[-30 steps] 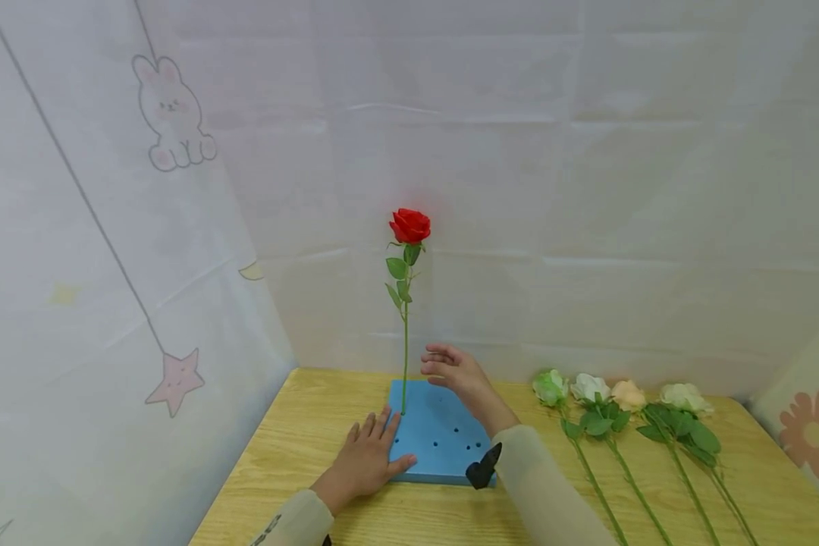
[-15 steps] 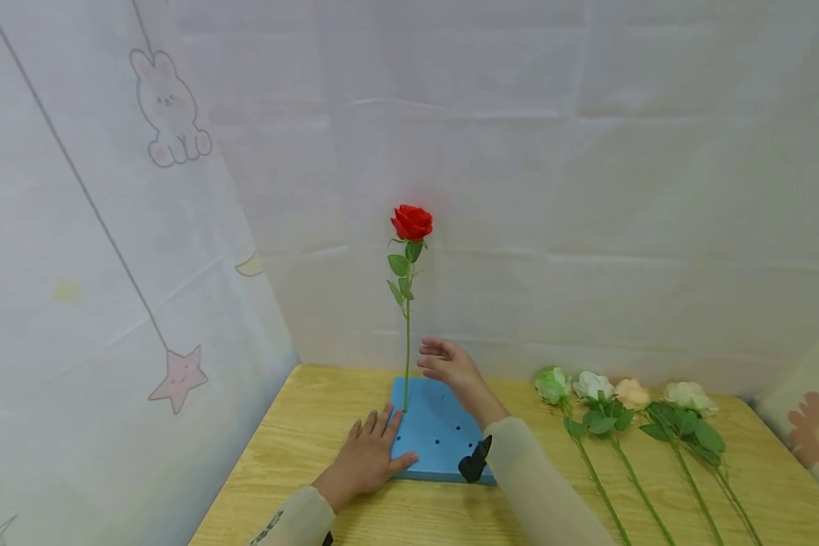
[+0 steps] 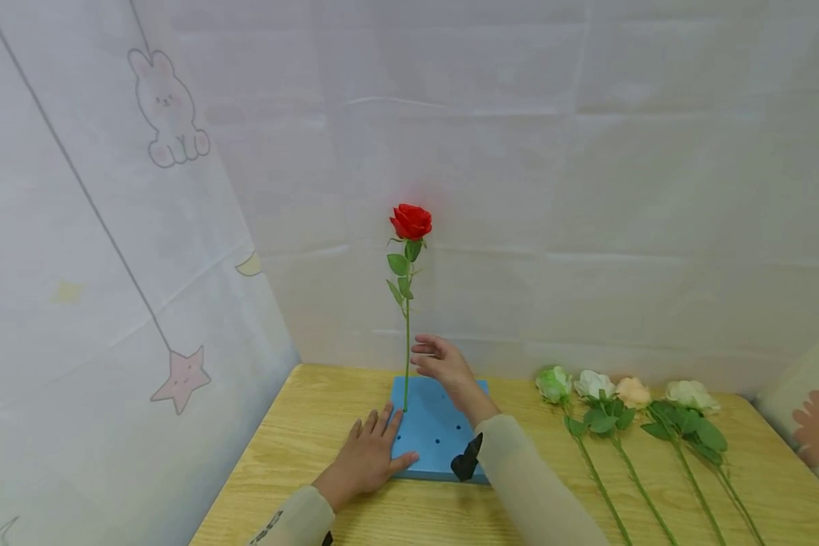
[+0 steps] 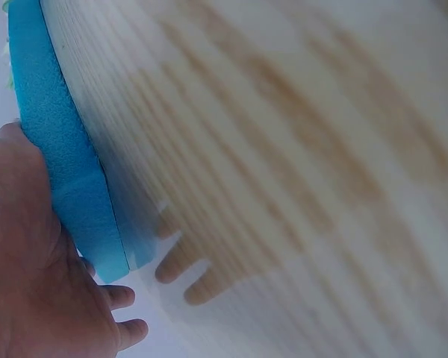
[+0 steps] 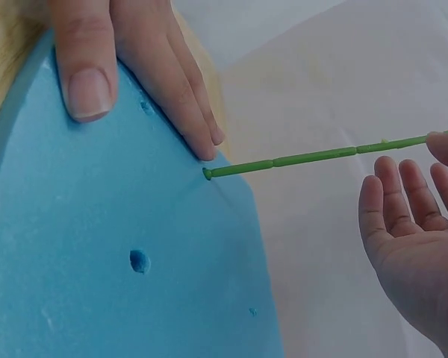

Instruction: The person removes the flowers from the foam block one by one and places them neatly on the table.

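Note:
A red rose [image 3: 411,222] stands upright, its green stem [image 5: 313,156] set in a hole near the left edge of a blue foam block [image 3: 433,413]. My left hand [image 3: 365,459] rests on the block's left side with fingers spread and thumb over the front part. In the left wrist view this hand [image 4: 22,253] lies against the block's blue side [image 4: 52,112]. Just right of the stem is my right hand [image 3: 450,371], fingers loosely bent and apart. In the right wrist view its thumb overlaps the stem, while the fingers [image 5: 394,198] do not wrap it.
Several roses lie on the wooden table [image 3: 300,432] to the right: a green one [image 3: 553,384], a white one [image 3: 594,384], a peach one [image 3: 633,393] and a cream one [image 3: 691,396]. More holes [image 5: 140,261] dot the block. A printed cloth [image 3: 491,189] hangs behind.
My right hand has drifted slightly left, closer to the rose stem. The left hand stays on the block, and the rose stays upright in its hole.

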`<state>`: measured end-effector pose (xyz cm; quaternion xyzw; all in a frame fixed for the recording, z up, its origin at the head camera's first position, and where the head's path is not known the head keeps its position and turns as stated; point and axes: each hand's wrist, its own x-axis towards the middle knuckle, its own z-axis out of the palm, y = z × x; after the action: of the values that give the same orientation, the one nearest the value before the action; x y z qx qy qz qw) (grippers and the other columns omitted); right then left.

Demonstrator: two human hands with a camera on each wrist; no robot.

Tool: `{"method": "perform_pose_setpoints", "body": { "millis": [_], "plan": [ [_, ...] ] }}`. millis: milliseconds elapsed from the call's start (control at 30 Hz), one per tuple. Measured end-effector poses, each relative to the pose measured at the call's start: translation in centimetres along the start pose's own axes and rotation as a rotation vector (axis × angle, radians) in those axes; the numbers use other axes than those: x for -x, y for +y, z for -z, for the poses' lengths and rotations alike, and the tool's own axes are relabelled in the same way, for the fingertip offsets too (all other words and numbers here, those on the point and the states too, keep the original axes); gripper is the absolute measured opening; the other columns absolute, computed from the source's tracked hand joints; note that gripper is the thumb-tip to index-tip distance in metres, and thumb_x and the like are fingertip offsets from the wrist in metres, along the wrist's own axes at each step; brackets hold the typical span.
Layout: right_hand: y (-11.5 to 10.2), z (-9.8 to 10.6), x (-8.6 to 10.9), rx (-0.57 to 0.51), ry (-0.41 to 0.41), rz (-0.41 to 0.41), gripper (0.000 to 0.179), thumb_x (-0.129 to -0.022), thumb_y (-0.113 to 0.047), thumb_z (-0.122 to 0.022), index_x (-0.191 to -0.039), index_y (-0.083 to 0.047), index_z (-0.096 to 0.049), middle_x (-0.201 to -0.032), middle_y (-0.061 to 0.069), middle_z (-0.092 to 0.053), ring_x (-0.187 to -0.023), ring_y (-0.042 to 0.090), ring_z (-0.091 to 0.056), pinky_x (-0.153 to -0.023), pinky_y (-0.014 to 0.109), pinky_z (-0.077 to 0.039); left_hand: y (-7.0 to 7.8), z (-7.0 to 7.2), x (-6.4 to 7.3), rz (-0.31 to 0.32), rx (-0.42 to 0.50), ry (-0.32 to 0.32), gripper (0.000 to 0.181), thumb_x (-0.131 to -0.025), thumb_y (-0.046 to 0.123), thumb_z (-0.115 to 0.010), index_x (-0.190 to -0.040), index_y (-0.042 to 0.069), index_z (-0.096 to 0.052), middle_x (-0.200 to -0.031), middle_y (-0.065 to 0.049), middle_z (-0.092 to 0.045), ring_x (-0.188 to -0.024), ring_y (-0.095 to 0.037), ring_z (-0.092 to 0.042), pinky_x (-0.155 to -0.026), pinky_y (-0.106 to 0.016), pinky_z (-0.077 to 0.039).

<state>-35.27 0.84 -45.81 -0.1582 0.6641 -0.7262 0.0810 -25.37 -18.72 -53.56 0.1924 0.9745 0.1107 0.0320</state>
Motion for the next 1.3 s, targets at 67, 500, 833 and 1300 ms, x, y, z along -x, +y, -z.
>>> {"method": "perform_pose_setpoints", "body": {
  "millis": [67,500,833,1300],
  "plan": [
    [-0.1,-0.2,-0.1,0.015,0.004,0.001,0.046,-0.101,-0.005,-0.061,-0.146,-0.003,-0.05,-0.138,0.023,-0.057,-0.128,0.044,-0.055,-0.103,0.047,-0.051,0.1,0.2,0.1,0.003,0.003,-0.004,0.093,-0.098,0.075,-0.034,-0.163,0.01,-0.024,-0.169,-0.016,-0.016,-0.15,-0.047,-0.024,-0.114,-0.069,-0.023],
    [-0.3,-1.4,-0.1,0.045,-0.052,0.029,0.053,-0.102,-0.006,-0.06,-0.152,-0.002,-0.042,-0.142,0.022,-0.055,-0.127,0.036,-0.059,-0.106,0.05,-0.047,-0.2,-0.2,0.1,0.009,0.006,-0.011,0.098,-0.094,0.081,-0.028,-0.164,0.014,-0.019,-0.17,-0.012,-0.011,-0.151,-0.046,-0.021,-0.115,-0.069,-0.02],
    [0.1,-1.6,-0.1,0.045,-0.065,0.029,0.047,-0.103,-0.002,-0.056,-0.149,-0.005,-0.048,-0.134,0.023,-0.059,-0.123,0.034,-0.062,-0.108,0.051,-0.045,-0.3,-0.3,0.0,0.005,-0.002,0.001,0.097,-0.095,0.081,-0.026,-0.164,0.013,-0.021,-0.17,-0.012,-0.012,-0.151,-0.045,-0.022,-0.115,-0.069,-0.021],
    [0.6,-2.0,-0.1,0.036,-0.051,-0.008,0.038,-0.104,-0.007,-0.058,-0.141,-0.011,-0.059,-0.121,0.021,-0.066,-0.116,0.037,-0.064,-0.1,0.046,-0.052,0.4,0.8,0.6,0.016,-0.001,-0.032,0.092,-0.097,0.077,-0.033,-0.163,0.014,-0.023,-0.169,-0.012,-0.014,-0.15,-0.046,-0.025,-0.115,-0.068,-0.023]
  ]
}}
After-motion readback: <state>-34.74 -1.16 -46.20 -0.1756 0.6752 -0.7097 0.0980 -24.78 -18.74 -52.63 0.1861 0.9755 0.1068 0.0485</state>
